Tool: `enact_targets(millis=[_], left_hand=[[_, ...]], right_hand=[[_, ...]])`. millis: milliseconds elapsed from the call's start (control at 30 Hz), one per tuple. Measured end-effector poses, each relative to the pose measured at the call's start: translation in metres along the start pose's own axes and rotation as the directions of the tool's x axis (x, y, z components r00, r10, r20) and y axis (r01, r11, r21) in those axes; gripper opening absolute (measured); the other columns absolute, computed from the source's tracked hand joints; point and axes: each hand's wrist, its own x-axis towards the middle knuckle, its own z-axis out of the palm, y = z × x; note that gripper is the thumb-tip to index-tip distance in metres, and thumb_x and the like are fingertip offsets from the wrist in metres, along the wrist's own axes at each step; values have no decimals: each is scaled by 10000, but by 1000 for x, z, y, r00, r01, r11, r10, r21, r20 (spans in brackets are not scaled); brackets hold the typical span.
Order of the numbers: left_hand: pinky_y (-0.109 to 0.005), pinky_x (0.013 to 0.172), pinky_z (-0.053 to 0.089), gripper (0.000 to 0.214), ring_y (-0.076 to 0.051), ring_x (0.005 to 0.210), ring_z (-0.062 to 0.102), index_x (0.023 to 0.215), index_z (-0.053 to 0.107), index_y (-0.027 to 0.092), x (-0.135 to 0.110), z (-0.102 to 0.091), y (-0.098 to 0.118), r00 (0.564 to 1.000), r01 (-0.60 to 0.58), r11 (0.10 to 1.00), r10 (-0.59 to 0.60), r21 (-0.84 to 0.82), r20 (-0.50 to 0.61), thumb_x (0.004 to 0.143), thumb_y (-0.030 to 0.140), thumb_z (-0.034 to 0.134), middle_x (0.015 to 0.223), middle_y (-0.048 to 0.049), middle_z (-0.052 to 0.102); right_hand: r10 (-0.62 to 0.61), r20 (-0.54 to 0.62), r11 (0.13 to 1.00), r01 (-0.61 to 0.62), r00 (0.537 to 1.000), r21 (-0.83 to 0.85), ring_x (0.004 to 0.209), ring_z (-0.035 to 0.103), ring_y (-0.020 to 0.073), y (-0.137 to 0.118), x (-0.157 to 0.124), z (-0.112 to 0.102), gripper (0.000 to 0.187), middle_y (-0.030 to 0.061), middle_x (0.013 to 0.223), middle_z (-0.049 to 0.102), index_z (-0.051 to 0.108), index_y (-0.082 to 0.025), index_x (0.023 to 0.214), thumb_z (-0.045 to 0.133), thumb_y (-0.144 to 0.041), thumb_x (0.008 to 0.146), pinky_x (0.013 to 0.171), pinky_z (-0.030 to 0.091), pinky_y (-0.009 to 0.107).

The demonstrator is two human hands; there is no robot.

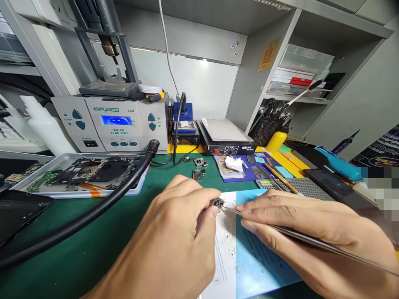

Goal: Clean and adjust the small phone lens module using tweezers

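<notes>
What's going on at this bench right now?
A person's left hand pinches a small dark part between thumb and finger, above a white-and-blue sheet. The right hand holds a thin metal tool, its tip at the part; whether it actually touches is too small to tell. Two other small modules lie beyond the hands on the green mat.
</notes>
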Motion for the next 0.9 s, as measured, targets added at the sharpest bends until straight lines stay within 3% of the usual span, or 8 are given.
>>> enact_targets(millis=[267, 533, 900], left_hand=[[-336, 710, 473, 211, -190, 790, 589, 749, 626, 198, 0, 2, -1, 1000, -16, 999, 16, 48, 2, 916, 150, 507, 844, -34, 655], [-347, 773, 474, 173, -180, 761, 585, 816, 649, 207, 0, 3, 0, 1000, -22, 999, 23, 30, -9, 911, 147, 518, 830, -17, 649], [-321, 673, 458, 204, -182, 777, 596, 733, 621, 207, 1, 0, 2, 1000, -18, 1000, 19, 15, -4, 898, 141, 520, 809, -14, 653]], right_hand=[[1, -22, 1000, -1, 1000, -19, 908, 773, 161, 1, -4, -2, 282, -48, 1068, 801, 752, -290, 1062, 714, -101, 856, 854, 624, 192], [22, -30, 999, -23, 999, -30, 882, 780, 168, 1, -5, 0, 288, -53, 1065, 801, 755, -301, 1063, 714, -109, 852, 836, 640, 207], [19, -57, 999, -17, 998, 30, 828, 789, 191, 0, 1, 2, 319, -15, 1008, 816, 778, -283, 1065, 729, -73, 829, 803, 651, 232]])
